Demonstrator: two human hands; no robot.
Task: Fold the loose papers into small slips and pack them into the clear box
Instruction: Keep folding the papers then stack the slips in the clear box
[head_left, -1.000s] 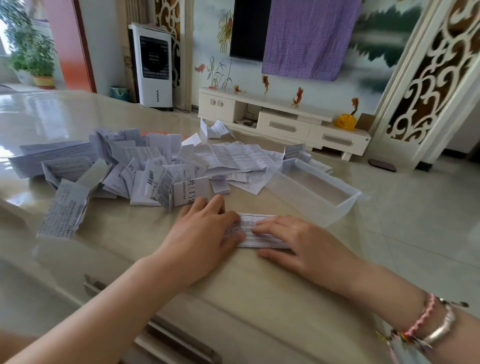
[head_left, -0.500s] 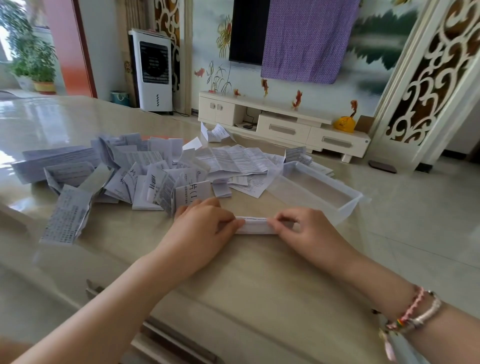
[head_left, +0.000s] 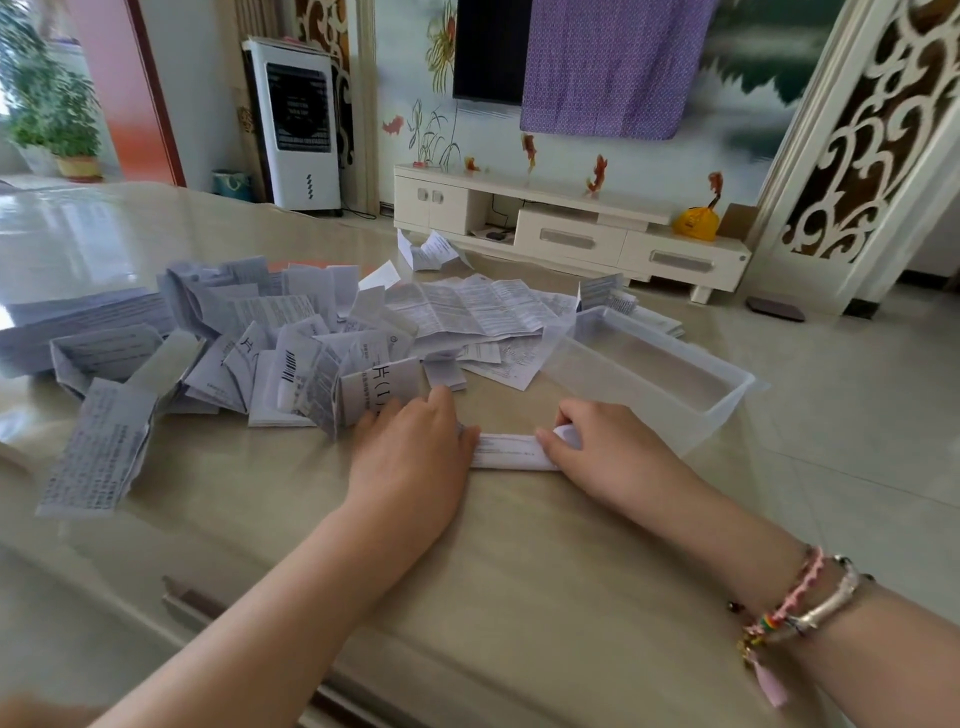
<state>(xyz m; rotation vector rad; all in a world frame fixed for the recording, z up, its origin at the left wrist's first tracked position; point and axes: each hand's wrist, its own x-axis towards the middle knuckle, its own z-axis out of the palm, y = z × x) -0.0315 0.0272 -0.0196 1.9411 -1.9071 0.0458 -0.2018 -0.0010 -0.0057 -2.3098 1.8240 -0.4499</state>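
A narrow folded paper strip (head_left: 511, 451) lies flat on the table between my hands. My left hand (head_left: 410, 457) covers its left end, fingers curled over it. My right hand (head_left: 608, 449) pinches the strip's right end, which curls up under the fingers. The clear box (head_left: 727, 395) stands just behind my right hand, open side up, with nothing visible inside. A big heap of loose printed papers (head_left: 270, 343) spreads across the table to the left and behind.
The beige glossy table (head_left: 519, 561) has its front edge and a drawer handle (head_left: 182, 603) near me. A loose sheet (head_left: 98, 452) lies apart at the left. Beyond the table are a tiled floor and a white TV cabinet (head_left: 571, 234).
The paper went from a wider sheet pressed flat to a narrow strip. My hands moved farther from me, and my right fingers now curl the strip's right end.
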